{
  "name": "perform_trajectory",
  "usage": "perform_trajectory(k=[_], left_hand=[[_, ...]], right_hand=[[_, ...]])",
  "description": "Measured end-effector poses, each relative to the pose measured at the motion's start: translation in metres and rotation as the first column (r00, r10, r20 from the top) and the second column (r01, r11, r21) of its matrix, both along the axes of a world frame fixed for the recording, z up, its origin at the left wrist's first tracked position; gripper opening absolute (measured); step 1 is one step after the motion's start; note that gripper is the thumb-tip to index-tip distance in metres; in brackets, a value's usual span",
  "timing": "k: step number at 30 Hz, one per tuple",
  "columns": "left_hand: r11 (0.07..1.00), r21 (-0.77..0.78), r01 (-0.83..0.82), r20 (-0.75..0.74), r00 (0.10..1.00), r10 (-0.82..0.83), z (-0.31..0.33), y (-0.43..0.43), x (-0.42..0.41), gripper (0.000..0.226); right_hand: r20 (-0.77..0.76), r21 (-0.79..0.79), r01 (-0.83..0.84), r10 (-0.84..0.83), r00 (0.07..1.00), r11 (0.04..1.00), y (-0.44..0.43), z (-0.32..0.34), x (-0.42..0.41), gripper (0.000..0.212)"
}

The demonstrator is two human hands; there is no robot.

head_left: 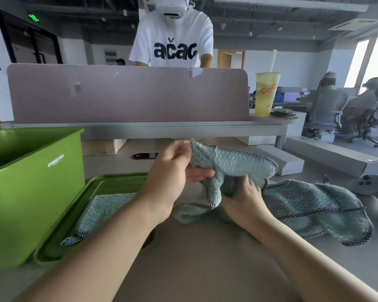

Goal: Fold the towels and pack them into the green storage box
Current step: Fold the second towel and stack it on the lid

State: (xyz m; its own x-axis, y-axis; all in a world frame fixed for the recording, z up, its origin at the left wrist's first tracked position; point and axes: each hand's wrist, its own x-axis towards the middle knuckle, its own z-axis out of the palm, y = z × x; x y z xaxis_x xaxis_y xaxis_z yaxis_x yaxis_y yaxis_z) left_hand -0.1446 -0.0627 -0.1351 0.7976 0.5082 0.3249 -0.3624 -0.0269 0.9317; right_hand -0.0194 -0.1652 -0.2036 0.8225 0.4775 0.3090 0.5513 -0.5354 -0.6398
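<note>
A teal towel with a checkered border is lifted above the desk between both hands. My left hand pinches its upper left corner, and my right hand grips its bunched lower part. A second teal towel lies crumpled on the desk to the right. A third towel lies partly on the green lid at the left. The green storage box stands open at the far left; its inside is not visible.
A pink desk divider rises behind the work area, with a person in a white shirt standing beyond it. A yellow drink cup stands at the divider's right end. A grey controller lies at the right edge.
</note>
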Motion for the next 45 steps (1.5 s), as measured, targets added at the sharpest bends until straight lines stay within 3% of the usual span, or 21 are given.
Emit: perform_trajectory(k=[3, 4, 7, 9, 12, 14, 16, 18, 20, 22, 23, 25, 27, 32, 35, 39, 45], left_hand=[[0.993, -0.113, 0.037, -0.048, 0.998, -0.043, -0.010, 0.010, -0.022, 0.024], [0.989, -0.141, 0.033, -0.058, 0.997, -0.042, -0.013, 0.014, -0.026, 0.024], [0.973, -0.230, -0.009, -0.064, 0.998, -0.006, -0.022, 0.023, -0.033, 0.025], [0.960, -0.280, -0.016, -0.078, 0.997, -0.006, -0.027, 0.026, -0.035, 0.026], [0.944, -0.329, 0.016, -0.147, 0.987, -0.068, -0.039, 0.027, -0.036, 0.035], [0.917, -0.395, 0.045, -0.162, 0.980, -0.118, -0.043, 0.026, -0.038, 0.049], [0.883, -0.457, 0.103, -0.121, 0.977, -0.176, -0.044, 0.025, -0.040, 0.057], [0.839, -0.528, 0.133, -0.054, 0.980, -0.190, -0.044, 0.030, -0.041, 0.056], [0.759, -0.629, 0.168, 0.042, 0.982, -0.183, -0.045, 0.043, -0.044, 0.049], [0.674, -0.691, 0.263, 0.181, 0.965, -0.191, -0.042, 0.050, -0.049, 0.030], [0.674, -0.686, 0.273, 0.204, 0.962, -0.182, -0.042, 0.053, -0.050, 0.023], [0.736, -0.641, 0.217, 0.149, 0.976, -0.158, -0.045, 0.055, -0.049, 0.025], [0.731, -0.634, 0.253, 0.136, 0.967, -0.217, -0.046, 0.050, -0.046, 0.033], [0.586, -0.698, 0.412, 0.195, 0.896, -0.399, -0.040, 0.040, -0.048, 0.064], [0.528, -0.743, 0.411, 0.166, 0.878, -0.450, -0.040, 0.041, -0.053, 0.060], [0.584, -0.747, 0.318, -0.074, 0.833, -0.548, -0.043, 0.038, -0.051, 0.059], [0.668, -0.627, 0.402, -0.206, 0.741, -0.639, -0.041, 0.030, -0.050, 0.054]], right_hand=[[-0.014, 0.294, -0.085, 0.093, 0.996, 0.952, -0.002, 0.008, -0.006, 0.017], [-0.028, 0.350, -0.107, 0.124, 0.992, 0.930, -0.003, 0.010, -0.007, 0.018], [-0.093, 0.475, -0.109, 0.173, 0.981, 0.873, -0.004, 0.012, -0.007, 0.059], [-0.124, 0.553, -0.090, 0.190, 0.974, 0.828, -0.004, 0.008, -0.009, 0.067], [0.030, 0.512, -0.114, 0.115, 0.993, 0.851, -0.009, 0.007, -0.012, 0.086], [0.206, 0.403, -0.243, 0.171, 0.963, 0.883, -0.013, 0.012, -0.013, 0.092], [0.317, 0.229, -0.381, 0.301, 0.899, 0.896, -0.016, 0.020, -0.018, 0.063], [0.172, 0.264, -0.475, 0.443, 0.880, 0.840, -0.016, 0.025, -0.025, 0.030], [-0.128, 0.485, -0.443, 0.563, 0.817, 0.754, -0.017, 0.032, -0.035, 0.015], [-0.389, 0.648, -0.315, 0.656, 0.647, 0.694, -0.018, 0.038, -0.041, 0.021], [-0.466, 0.694, -0.261, 0.695, 0.547, 0.671, -0.018, 0.042, -0.046, 0.024], [-0.538, 0.749, -0.187, 0.748, 0.390, 0.636, -0.019, 0.050, -0.054, 0.025], [-0.534, 0.786, -0.153, 0.783, 0.319, 0.598, -0.019, 0.054, -0.056, 0.033], [-0.517, 0.820, -0.073, 0.790, 0.330, 0.567, -0.018, 0.052, -0.052, 0.033], [-0.522, 0.831, 0.011, 0.772, 0.362, 0.556, -0.021, 0.050, -0.046, 0.034], [-0.493, 0.857, 0.061, 0.778, 0.389, 0.512, -0.024, 0.054, -0.047, 0.030], [-0.508, 0.853, 0.105, 0.766, 0.394, 0.512, -0.025, 0.056, -0.051, 0.028]])
